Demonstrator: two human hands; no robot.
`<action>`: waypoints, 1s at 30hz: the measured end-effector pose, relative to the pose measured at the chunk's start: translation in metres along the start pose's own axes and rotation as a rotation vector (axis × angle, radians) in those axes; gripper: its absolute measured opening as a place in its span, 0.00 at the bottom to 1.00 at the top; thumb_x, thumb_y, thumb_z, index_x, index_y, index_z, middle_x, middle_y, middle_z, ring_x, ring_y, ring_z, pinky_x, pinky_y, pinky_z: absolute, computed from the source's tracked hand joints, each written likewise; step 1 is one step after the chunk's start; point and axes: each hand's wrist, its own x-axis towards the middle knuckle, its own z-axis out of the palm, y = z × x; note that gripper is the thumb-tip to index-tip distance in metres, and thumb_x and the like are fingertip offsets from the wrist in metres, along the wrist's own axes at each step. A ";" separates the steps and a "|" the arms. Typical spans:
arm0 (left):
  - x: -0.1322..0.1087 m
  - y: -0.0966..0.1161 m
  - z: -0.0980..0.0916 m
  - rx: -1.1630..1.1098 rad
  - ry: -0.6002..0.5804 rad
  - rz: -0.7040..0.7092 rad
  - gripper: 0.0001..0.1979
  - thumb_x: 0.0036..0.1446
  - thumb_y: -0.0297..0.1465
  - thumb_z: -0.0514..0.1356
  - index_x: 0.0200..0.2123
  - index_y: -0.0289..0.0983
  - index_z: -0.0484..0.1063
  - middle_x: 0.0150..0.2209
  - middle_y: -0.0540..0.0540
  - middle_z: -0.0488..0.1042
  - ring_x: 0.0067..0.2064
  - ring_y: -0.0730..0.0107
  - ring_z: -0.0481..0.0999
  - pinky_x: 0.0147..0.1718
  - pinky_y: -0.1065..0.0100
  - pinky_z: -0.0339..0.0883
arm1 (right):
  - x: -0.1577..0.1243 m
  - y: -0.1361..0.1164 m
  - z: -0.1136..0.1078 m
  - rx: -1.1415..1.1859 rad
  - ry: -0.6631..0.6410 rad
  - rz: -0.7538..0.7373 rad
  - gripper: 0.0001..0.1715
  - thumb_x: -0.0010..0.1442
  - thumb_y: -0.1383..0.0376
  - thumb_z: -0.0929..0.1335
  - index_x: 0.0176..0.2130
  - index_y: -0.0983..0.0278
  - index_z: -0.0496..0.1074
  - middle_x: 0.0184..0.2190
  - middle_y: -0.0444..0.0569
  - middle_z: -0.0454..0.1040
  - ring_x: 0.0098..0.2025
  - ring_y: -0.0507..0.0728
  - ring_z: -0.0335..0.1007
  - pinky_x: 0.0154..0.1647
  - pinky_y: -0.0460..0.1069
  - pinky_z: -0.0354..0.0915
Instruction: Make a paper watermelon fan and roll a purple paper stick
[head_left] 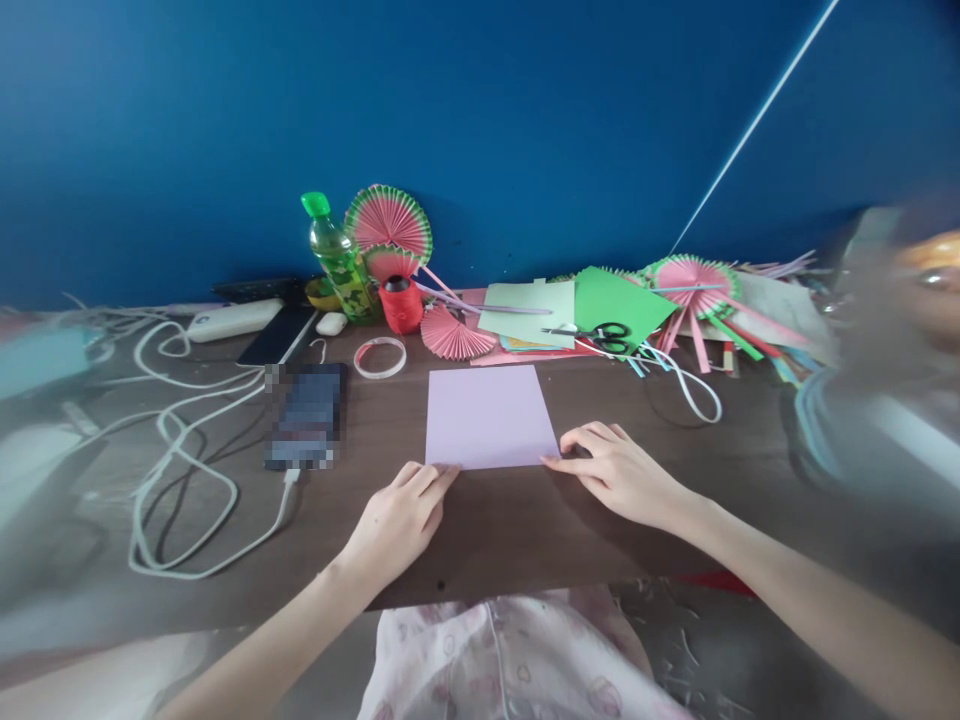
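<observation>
A sheet of light purple paper (491, 415) lies on the dark table in front of me. Its near edge looks straight. At the near left corner, my left hand (401, 515) has its fingers bent together and pressed on the edge of the sheet. On the opposite corner, my right hand (619, 470) takes the paper between thumb and forefinger, its other fingers curled. Whether the edge is folded under the fingertips is too small to tell.
Behind the paper are a tape roll (380, 358), pink folded paper fans (388, 228), a green-capped bottle (337, 255), green paper (619, 310) and black-handled scissors (609, 338). A phone (306, 415) with a white cable (225, 500) lies left. Another person (911, 400) appears blurred at right.
</observation>
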 end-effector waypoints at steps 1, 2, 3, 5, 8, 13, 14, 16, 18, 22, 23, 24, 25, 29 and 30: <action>-0.001 -0.001 0.000 0.001 0.011 0.007 0.19 0.57 0.23 0.49 0.52 0.34 0.64 0.37 0.46 0.72 0.40 0.68 0.69 0.32 0.70 0.68 | -0.001 0.002 0.000 0.016 0.012 -0.001 0.25 0.59 0.73 0.59 0.49 0.50 0.69 0.42 0.49 0.69 0.43 0.56 0.61 0.41 0.53 0.57; -0.002 -0.002 0.001 0.006 0.022 0.015 0.18 0.57 0.23 0.49 0.51 0.33 0.64 0.37 0.46 0.72 0.39 0.68 0.69 0.32 0.69 0.68 | -0.002 0.004 0.001 0.027 0.024 -0.001 0.25 0.59 0.73 0.59 0.49 0.50 0.70 0.43 0.49 0.69 0.44 0.56 0.62 0.41 0.53 0.58; -0.002 -0.003 0.002 0.014 0.032 0.023 0.18 0.57 0.23 0.49 0.51 0.33 0.64 0.37 0.46 0.72 0.39 0.68 0.69 0.33 0.69 0.68 | -0.003 0.005 0.001 0.035 0.034 -0.001 0.24 0.59 0.73 0.59 0.48 0.51 0.71 0.43 0.49 0.70 0.44 0.57 0.62 0.42 0.54 0.58; -0.003 -0.003 0.003 0.031 0.058 0.043 0.18 0.57 0.22 0.50 0.51 0.33 0.64 0.37 0.46 0.72 0.39 0.68 0.69 0.35 0.69 0.67 | -0.005 0.008 0.001 0.047 0.054 0.003 0.23 0.59 0.73 0.59 0.46 0.53 0.72 0.44 0.49 0.70 0.45 0.57 0.62 0.43 0.54 0.58; 0.001 -0.002 0.003 0.078 0.110 0.069 0.16 0.57 0.22 0.50 0.49 0.32 0.65 0.37 0.46 0.72 0.37 0.68 0.68 0.37 0.67 0.66 | -0.004 0.007 -0.002 0.072 0.076 0.016 0.21 0.57 0.74 0.60 0.42 0.57 0.74 0.42 0.48 0.71 0.44 0.56 0.63 0.43 0.53 0.58; 0.019 0.001 -0.001 0.163 0.108 0.060 0.08 0.59 0.28 0.51 0.32 0.36 0.69 0.30 0.47 0.69 0.32 0.68 0.68 0.31 0.66 0.63 | 0.015 -0.006 -0.005 0.060 0.121 -0.002 0.12 0.54 0.74 0.62 0.31 0.64 0.73 0.35 0.49 0.72 0.38 0.55 0.64 0.40 0.51 0.57; 0.023 0.001 -0.002 0.156 0.092 0.056 0.08 0.59 0.28 0.52 0.29 0.36 0.68 0.29 0.47 0.69 0.32 0.68 0.68 0.31 0.66 0.62 | 0.021 -0.009 -0.004 0.059 0.115 -0.014 0.09 0.56 0.72 0.62 0.32 0.65 0.72 0.34 0.49 0.72 0.38 0.55 0.64 0.40 0.51 0.57; 0.030 0.000 -0.003 0.135 0.055 0.056 0.09 0.59 0.27 0.52 0.27 0.36 0.66 0.29 0.48 0.68 0.32 0.68 0.68 0.30 0.67 0.62 | 0.032 -0.014 0.000 0.081 0.067 -0.047 0.05 0.57 0.67 0.65 0.35 0.65 0.70 0.34 0.48 0.72 0.38 0.55 0.65 0.40 0.50 0.57; 0.034 -0.002 -0.003 0.122 0.021 0.066 0.08 0.58 0.26 0.52 0.27 0.36 0.65 0.29 0.48 0.68 0.32 0.68 0.68 0.30 0.67 0.61 | 0.040 -0.017 0.004 0.095 0.026 -0.067 0.05 0.58 0.65 0.66 0.35 0.65 0.69 0.34 0.47 0.71 0.38 0.54 0.65 0.40 0.49 0.57; 0.035 -0.005 -0.004 0.130 -0.015 0.078 0.08 0.59 0.26 0.51 0.28 0.36 0.65 0.30 0.48 0.69 0.32 0.68 0.68 0.29 0.67 0.61 | 0.048 -0.018 0.008 0.042 0.005 -0.098 0.05 0.60 0.67 0.64 0.33 0.65 0.68 0.32 0.47 0.71 0.36 0.53 0.65 0.39 0.48 0.58; 0.035 -0.005 -0.005 0.128 -0.020 0.077 0.08 0.59 0.27 0.51 0.29 0.36 0.65 0.30 0.47 0.69 0.32 0.68 0.68 0.30 0.67 0.61 | 0.048 -0.018 0.008 0.013 0.005 -0.113 0.05 0.60 0.67 0.63 0.33 0.65 0.68 0.32 0.48 0.71 0.36 0.54 0.65 0.38 0.48 0.58; 0.035 -0.005 -0.006 0.122 -0.024 0.074 0.08 0.59 0.27 0.51 0.29 0.35 0.66 0.30 0.47 0.69 0.33 0.67 0.69 0.30 0.67 0.61 | 0.048 -0.018 0.007 -0.021 0.007 -0.128 0.06 0.60 0.67 0.63 0.33 0.65 0.68 0.32 0.48 0.71 0.36 0.54 0.66 0.38 0.48 0.58; 0.036 -0.005 -0.007 0.116 -0.028 0.069 0.08 0.59 0.28 0.51 0.29 0.35 0.66 0.30 0.47 0.69 0.33 0.67 0.69 0.30 0.67 0.61 | 0.047 -0.019 0.007 -0.053 0.009 -0.142 0.06 0.61 0.67 0.62 0.33 0.66 0.68 0.32 0.49 0.71 0.36 0.54 0.66 0.38 0.48 0.58; 0.041 -0.005 -0.009 0.058 -0.060 0.029 0.11 0.61 0.29 0.48 0.29 0.35 0.67 0.31 0.47 0.70 0.34 0.67 0.69 0.32 0.67 0.61 | 0.047 -0.022 0.003 -0.101 0.009 -0.148 0.10 0.62 0.67 0.60 0.32 0.66 0.68 0.31 0.49 0.70 0.34 0.54 0.65 0.37 0.49 0.58; 0.042 -0.006 -0.009 0.028 -0.070 0.011 0.11 0.61 0.29 0.48 0.29 0.36 0.67 0.31 0.47 0.71 0.34 0.67 0.69 0.32 0.67 0.61 | 0.048 -0.022 0.002 -0.082 0.006 -0.132 0.11 0.62 0.68 0.60 0.32 0.66 0.68 0.30 0.49 0.70 0.34 0.54 0.65 0.37 0.48 0.58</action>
